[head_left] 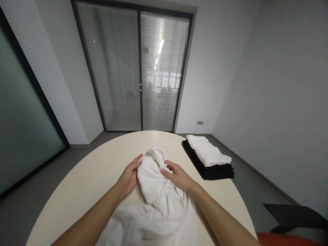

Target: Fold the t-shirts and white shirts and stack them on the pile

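Nearest the lens: loose lower folds of a white garment, spread over the near part of a round cream tabletop, with the two forearms flanking them. Type of garment cannot be told while it is bunched.

Long axis of the garment runs roughly away from the body, from the bottom edge of view to a gathered, raised far end between the hands; that end stands a little proud of the table and shows a curled edge at its tip.

Right hand: over the right side of the gathered part, thumb and fingers closed on a pinch of fabric. Left hand: along the opposite side, fingers fairly straight and against the cloth; whether they grip it cannot be told. Far tip lies just beyond both hands, about midway between them.

Surroundings: to the right, near the table's edge, a folded white item on folded black cloth, apart from the garment and beyond the right forearm. Chair armrest at lower right, off the table. Glazed doors with blinds behind. Nothing stands between the hands and the gathered end.
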Available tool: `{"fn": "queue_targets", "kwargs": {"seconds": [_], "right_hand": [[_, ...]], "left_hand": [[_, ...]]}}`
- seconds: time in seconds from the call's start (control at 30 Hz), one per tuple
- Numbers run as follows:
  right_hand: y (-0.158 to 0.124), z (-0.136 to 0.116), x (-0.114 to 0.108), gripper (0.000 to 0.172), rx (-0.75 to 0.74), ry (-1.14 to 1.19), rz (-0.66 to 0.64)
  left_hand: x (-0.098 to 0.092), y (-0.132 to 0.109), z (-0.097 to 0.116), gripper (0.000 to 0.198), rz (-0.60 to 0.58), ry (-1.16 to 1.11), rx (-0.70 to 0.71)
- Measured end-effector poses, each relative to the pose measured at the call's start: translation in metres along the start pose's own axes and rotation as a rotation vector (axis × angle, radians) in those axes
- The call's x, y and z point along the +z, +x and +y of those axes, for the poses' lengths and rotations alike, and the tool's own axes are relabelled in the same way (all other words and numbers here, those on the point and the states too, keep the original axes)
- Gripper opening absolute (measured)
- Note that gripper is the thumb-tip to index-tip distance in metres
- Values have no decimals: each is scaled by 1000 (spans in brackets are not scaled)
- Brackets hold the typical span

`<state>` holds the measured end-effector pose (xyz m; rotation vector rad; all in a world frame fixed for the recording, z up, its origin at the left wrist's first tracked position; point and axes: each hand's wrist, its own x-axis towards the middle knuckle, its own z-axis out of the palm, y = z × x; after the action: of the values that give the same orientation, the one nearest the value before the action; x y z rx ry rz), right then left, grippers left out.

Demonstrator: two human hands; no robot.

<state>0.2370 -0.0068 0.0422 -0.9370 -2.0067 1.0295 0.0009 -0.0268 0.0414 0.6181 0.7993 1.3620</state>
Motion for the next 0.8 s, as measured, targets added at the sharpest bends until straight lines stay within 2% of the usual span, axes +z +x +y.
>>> {"fn": "queue_targets", "kwargs": {"seconds": [0.1, 0.2, 0.27, 0.37, 0.43, 0.5, 0.53, 0.63, 0.67, 0.8], "right_hand": [[2, 0, -2, 28, -69, 29, 58], [3, 0, -6, 23, -82, -4, 227], [4, 3, -9, 22, -62, -19, 344], [5, 8, -11, 24, -11, -21, 476], [5, 12, -12, 26, 17, -15, 515], [6, 14, -13, 28, 41, -9, 515], [6, 14, -13, 29, 50, -10, 515], [7, 15, -15, 31, 51, -19, 536], [7, 15, -15, 31, 40, -17, 543], [5, 14, -15, 30, 0, -10, 560]], "left_hand": [[-5, -2, -1, 57, -115, 79, -30], [-9, -1, -5, 59, -244, 208, -24], [-10, 0, -7, 52, -291, 324, 38], [-8, -1, -8, 36, -325, 564, 228], [-6, -5, -9, 27, -340, 746, 373], [-5, -9, -10, 26, -336, 880, 498], [-5, -11, -11, 32, -329, 920, 536], [-10, -11, -17, 61, -302, 991, 553], [-12, -9, -19, 63, -288, 1021, 551], [-18, -2, -20, 34, -269, 1154, 581]]}}
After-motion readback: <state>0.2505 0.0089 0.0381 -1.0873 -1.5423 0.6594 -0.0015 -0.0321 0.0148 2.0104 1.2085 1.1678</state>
